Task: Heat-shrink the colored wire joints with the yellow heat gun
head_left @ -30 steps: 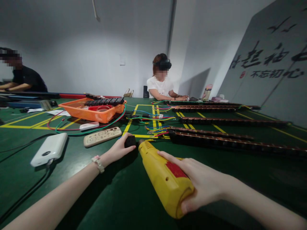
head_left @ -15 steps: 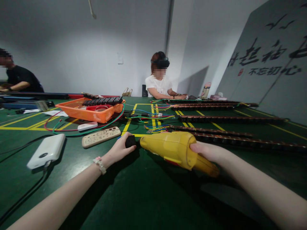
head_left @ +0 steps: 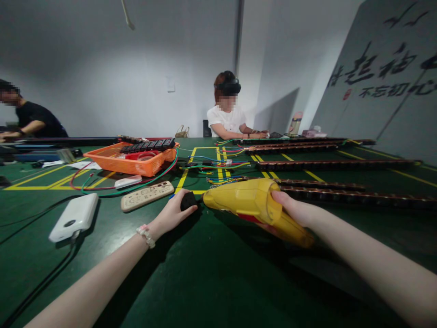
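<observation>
My left hand is closed around a small black block, thumb along its near side, just above the green table. My right hand grips a yellow pistol-shaped tool by its rear handle. The tool lies roughly level, its narrow front end pointing left at the block. A short dark tip shows between the two; whether it touches the block I cannot tell. Most of my right fingers are hidden behind the tool. A red patch shows low on its body.
Left of my hand lie a patterned beige bar, a white power bank with a cable, and an orange basket holding black strips. Long dark strips with coloured wires stretch along the right. A person sits opposite; another is far left.
The yellow tool has tilted slightly and its body sits a little higher, showing more of its red patch. My left hand keeps hold of the block. The whole view has shifted slightly.
</observation>
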